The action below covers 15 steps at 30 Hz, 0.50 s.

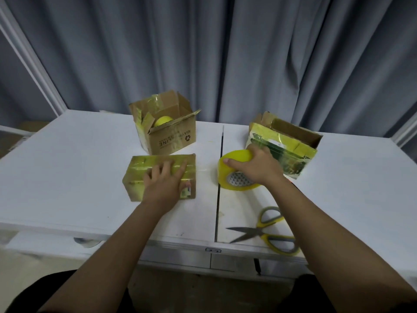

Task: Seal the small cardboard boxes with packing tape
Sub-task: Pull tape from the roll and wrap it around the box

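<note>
The white counter point(67, 159) carried everything within easy reach of the seated person, its front edge nearest the body. Toward the back edge, left of the middle seam, stood an open box point(167, 129) with its flaps up and a yellow ball point(163, 120) inside, apparently waiting its turn for sealing. Toward the back right stood a second open box point(286, 145), its front face already glossy with tape.

In front of the first open box, nearer the middle, lay the closed box point(158, 175), wrapped in yellowish tape. The left hand point(165, 181) lay flat on its top, fingers spread and straight, probably to pin the box and smooth the tape down. A thin clear strand seemed to run from the box's right edge toward the tape roll point(237, 175), which would explain why the roll was kept close beside it.

The right hand point(255, 164) curled over the roll, its grip wrapped around the rim, likely keeping the strand taut.

The scissors point(266, 231) lay open by the front right edge, handy for cutting.
</note>
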### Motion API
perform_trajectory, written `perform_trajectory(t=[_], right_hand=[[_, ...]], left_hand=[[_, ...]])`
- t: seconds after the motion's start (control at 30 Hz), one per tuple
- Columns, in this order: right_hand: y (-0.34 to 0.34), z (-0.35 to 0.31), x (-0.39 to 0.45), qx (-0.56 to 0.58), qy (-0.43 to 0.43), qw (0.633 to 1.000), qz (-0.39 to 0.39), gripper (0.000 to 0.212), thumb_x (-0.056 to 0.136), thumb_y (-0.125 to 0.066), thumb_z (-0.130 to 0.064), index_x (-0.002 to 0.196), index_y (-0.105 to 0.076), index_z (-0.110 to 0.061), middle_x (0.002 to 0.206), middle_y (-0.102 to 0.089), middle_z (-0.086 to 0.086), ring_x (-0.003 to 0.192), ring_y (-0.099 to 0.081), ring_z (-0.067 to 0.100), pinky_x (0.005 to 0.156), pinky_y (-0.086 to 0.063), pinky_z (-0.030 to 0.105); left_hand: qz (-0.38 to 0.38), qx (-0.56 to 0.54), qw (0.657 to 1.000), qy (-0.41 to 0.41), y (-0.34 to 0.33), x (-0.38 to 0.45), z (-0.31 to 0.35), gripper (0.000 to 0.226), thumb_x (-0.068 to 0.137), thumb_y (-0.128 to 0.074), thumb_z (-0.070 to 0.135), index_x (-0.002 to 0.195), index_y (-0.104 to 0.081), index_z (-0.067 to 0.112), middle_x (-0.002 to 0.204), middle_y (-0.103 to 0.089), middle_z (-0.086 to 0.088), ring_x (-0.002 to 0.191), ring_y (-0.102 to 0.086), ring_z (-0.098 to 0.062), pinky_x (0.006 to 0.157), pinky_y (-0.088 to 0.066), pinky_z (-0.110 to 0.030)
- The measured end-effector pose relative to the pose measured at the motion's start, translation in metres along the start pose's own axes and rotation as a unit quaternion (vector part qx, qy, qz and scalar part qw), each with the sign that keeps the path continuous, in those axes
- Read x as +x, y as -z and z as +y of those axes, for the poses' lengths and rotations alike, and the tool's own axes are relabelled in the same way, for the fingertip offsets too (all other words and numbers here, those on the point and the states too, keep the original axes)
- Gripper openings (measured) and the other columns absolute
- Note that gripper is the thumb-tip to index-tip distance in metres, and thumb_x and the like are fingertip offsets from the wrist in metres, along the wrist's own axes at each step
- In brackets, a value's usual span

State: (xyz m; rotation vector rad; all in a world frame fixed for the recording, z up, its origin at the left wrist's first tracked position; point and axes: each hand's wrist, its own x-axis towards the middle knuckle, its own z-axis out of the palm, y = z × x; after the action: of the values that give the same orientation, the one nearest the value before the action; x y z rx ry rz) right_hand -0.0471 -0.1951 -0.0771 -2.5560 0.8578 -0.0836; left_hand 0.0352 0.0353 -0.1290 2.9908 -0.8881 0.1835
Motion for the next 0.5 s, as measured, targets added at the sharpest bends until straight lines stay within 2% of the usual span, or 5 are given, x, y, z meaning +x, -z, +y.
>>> perform_trajectory(t=[0.07, 0.13, 0.27, 0.37, 0.5], right_hand=[[0.006, 0.003, -0.001, -0.071, 0.041, 0.997, 0.006, 0.079, 0.065, -0.047, -0.087, 0.114, -0.055, -0.025, 0.125, -0.051, 0.008, 0.115, -0.049, 0.033, 0.088, -0.043, 0.04], [0.016, 0.008, -0.002, -0.056, 0.083, 0.995, -0.02, 0.063, 0.068, -0.051, -0.082, 0.09, -0.057, -0.023, 0.102, -0.061, 0.003, 0.098, -0.057, 0.025, 0.073, -0.043, 0.035], [0.03, 0.02, -0.018, 0.126, 0.05, 0.981, -0.141, 0.047, 0.079, -0.064, -0.06, 0.102, -0.063, -0.019, 0.1, -0.065, -0.004, 0.085, -0.06, 0.007, 0.07, -0.048, 0.026], [0.035, 0.026, -0.036, 0.212, 0.012, 0.963, -0.164, 0.03, 0.088, -0.06, -0.041, 0.098, -0.069, -0.015, 0.097, -0.067, 0.003, 0.088, -0.063, 0.013, 0.076, -0.05, 0.034], [0.028, 0.022, -0.062, 0.367, -0.021, 0.91, -0.193, 0.012, 0.089, -0.058, -0.028, 0.092, -0.068, -0.021, 0.097, -0.066, -0.001, 0.089, -0.061, 0.017, 0.078, -0.047, 0.033]], left_hand=[[-0.015, -0.03, 0.999, -0.023, -0.003, 0.01, -0.002, 0.058, 0.097, -0.032, 0.051, 0.15, -0.016, 0.035, 0.152, -0.019, -0.006, 0.136, -0.018, -0.032, 0.112, -0.015, -0.05], [-0.019, -0.064, 0.997, -0.047, -0.006, 0.018, -0.005, 0.056, 0.098, -0.032, 0.048, 0.15, -0.016, 0.035, 0.155, -0.016, -0.005, 0.138, -0.013, -0.03, 0.115, -0.005, -0.049], [-0.055, -0.128, 0.983, -0.123, -0.011, 0.039, -0.007, 0.053, 0.102, -0.032, 0.038, 0.151, -0.012, 0.034, 0.16, -0.002, -0.001, 0.146, 0.001, -0.023, 0.113, 0.007, -0.042], [-0.057, -0.121, 0.979, -0.153, -0.013, 0.054, -0.003, 0.054, 0.101, -0.038, 0.031, 0.149, -0.014, 0.038, 0.16, 0.001, -0.001, 0.145, 0.002, -0.026, 0.114, 0.004, -0.041], [-0.012, -0.109, 0.984, -0.14, -0.005, 0.065, 0.006, 0.058, 0.097, -0.035, 0.017, 0.138, -0.028, 0.057, 0.141, -0.026, -0.003, 0.12, -0.023, -0.028, 0.096, -0.013, -0.033]])
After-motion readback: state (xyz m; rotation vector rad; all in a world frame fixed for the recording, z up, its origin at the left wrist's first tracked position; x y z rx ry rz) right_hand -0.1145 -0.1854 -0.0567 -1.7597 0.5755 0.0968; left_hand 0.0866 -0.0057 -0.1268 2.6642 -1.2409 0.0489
